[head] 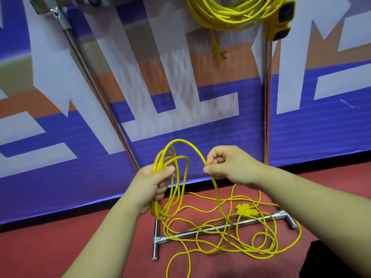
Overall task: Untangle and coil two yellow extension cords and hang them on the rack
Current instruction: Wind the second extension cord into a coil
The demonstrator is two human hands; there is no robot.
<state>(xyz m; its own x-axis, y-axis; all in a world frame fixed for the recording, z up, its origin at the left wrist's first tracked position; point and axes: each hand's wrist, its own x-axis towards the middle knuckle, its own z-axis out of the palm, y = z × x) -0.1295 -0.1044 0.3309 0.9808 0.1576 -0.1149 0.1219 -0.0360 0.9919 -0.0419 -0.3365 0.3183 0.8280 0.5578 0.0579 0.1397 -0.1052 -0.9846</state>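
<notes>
Head view: loops point(156, 161) are gripped in the left hand point(154, 181), and the cord point(215, 187) is pinched by the right hand point(224, 163). Looks light and floppy, so probably best grabbed close to the loops.

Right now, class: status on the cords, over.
Left hand grips coil of second cord, right hand pinches a strand. First cord hung on rack. Socket end tangled over rack foot.

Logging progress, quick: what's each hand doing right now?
Left hand: closed, holding the coil.
Right hand: closed, pinching the cord.
</notes>
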